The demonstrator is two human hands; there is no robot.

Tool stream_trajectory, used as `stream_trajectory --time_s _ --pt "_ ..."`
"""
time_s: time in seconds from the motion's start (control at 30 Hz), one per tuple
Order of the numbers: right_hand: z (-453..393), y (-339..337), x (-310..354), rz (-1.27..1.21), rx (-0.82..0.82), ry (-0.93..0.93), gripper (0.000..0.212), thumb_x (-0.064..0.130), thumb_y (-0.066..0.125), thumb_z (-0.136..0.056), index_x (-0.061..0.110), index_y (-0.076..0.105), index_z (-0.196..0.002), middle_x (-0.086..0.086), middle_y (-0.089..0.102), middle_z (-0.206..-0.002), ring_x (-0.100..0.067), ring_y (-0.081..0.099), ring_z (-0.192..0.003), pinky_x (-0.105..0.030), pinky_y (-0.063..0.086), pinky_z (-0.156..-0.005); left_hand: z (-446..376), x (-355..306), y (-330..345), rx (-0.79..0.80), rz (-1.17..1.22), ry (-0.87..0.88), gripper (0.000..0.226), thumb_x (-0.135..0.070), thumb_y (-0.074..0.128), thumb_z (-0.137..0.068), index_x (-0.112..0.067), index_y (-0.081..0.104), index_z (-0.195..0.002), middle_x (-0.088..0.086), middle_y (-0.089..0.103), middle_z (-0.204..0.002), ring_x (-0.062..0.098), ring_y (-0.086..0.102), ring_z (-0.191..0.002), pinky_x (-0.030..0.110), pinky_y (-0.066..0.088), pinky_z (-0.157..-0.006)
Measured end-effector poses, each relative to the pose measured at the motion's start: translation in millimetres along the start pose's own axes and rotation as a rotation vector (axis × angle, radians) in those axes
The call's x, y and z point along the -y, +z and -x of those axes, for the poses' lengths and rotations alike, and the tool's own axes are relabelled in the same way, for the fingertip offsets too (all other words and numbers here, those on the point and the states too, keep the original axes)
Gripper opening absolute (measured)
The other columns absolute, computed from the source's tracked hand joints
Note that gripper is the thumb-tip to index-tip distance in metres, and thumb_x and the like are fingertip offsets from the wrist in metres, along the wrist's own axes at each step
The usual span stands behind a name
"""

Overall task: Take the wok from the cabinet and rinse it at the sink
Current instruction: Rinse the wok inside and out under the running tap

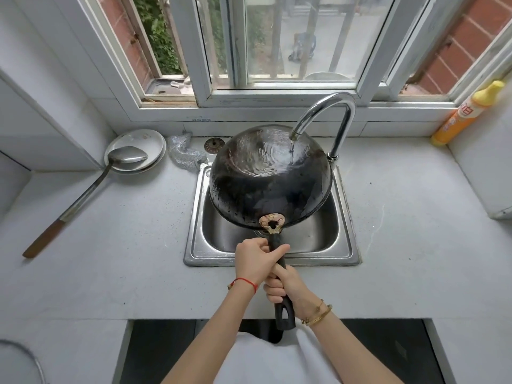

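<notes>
Sink (343,245) under window | wok (266,173) inverted, handle toward person | left hand (256,260), right hand (285,285) grip handle

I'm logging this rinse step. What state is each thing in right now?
wok: upside down, tilted over the sink, wet
tap: running onto the wok
left hand: gripping the wok handle
right hand: gripping the handle lower down
sink: under the wok
ladle: lying on the plates
</notes>
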State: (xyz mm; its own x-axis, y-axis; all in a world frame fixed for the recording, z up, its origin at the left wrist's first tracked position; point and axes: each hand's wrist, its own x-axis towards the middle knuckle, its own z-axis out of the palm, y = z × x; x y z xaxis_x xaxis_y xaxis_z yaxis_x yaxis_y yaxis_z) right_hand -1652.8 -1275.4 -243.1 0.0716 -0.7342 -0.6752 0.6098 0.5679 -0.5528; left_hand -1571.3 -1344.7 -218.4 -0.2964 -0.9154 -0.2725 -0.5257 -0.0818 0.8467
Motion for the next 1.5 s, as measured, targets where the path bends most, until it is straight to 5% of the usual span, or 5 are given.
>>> stream_trajectory --time_s 0.43,1.5 --pt "4 14 -4 0.117 0.036 -0.009 0.050 0.017 0.050 -0.097 0.021 0.040 -0.048 0.005 0.032 -0.040 -0.008 0.030 -0.030 -0.016 0.030 -0.032 11 9 -15 -0.041 0.103 -0.061 0.032 -0.050 0.079 -0.071 -0.019 0.072 -0.067 -0.007 0.073 -0.060 0.010 0.071 -0.062 0.037 0.061 -0.065" --pt "28 -25 -11 0.042 -0.027 -0.076 0.045 0.024 0.058 -0.084 0.023 0.039 -0.043 0.006 0.029 -0.037 -0.008 0.028 -0.027 -0.014 0.029 -0.033 26 -10 20 0.049 0.112 0.046 0.039 -0.060 0.077 -0.065 -0.021 0.073 -0.068 -0.008 0.072 -0.059 0.010 0.069 -0.059 0.032 0.060 -0.061"
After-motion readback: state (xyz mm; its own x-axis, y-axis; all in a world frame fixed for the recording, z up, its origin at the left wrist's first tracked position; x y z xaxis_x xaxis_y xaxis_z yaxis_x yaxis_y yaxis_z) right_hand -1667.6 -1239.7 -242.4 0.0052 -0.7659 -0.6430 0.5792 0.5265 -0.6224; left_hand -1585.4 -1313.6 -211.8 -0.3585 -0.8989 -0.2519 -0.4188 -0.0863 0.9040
